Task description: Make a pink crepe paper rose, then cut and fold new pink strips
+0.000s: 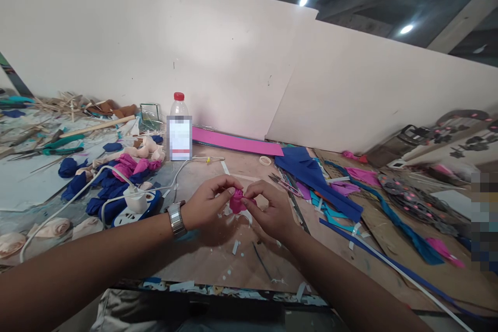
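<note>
Between my two hands is a small magenta paper flower [237, 202], its folds gathered into a rose-like roll. My left hand [218, 199], with a metal watch [177, 219] at the wrist, pinches its left side between thumb and finger. From the right, my right hand [268, 207] pinches the flower's edge, thumb and index finger pressed together. The flower is held just above the brown tabletop [218, 264]. White scraps lie beneath it. Pink-handled scissors [290, 187] rest to the right of my right hand.
Blue and pink rolled flowers [128, 166] crowd the left, beside a power strip [146, 207] with a white charger and cable. A red-capped bottle [179, 104] and a long magenta strip [237, 141] stand behind. Blue strips [322, 187] and cardboard [389, 238] lie right.
</note>
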`<state>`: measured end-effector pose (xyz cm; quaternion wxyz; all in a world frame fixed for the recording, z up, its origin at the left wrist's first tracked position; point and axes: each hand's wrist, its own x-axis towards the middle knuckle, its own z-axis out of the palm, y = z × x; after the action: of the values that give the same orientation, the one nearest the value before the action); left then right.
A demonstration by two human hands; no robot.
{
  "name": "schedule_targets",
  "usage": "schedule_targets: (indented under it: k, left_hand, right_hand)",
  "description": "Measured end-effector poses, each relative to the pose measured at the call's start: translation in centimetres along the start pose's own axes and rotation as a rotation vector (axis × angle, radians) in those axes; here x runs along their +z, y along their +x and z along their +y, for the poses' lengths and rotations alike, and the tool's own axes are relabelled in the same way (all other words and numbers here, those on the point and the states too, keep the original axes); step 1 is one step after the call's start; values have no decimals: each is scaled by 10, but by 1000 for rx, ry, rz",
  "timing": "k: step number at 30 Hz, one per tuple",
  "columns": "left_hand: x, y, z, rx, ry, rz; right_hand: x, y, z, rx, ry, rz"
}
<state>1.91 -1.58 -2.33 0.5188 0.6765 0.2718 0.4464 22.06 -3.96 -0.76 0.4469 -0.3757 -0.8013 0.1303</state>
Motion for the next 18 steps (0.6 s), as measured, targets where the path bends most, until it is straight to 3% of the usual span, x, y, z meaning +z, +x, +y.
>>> schedule_targets:
  k: [18]
  left_hand:
    - [-1, 5, 0, -33, -55, 29]
  right_hand:
    - [0, 1, -5, -53, 80, -23]
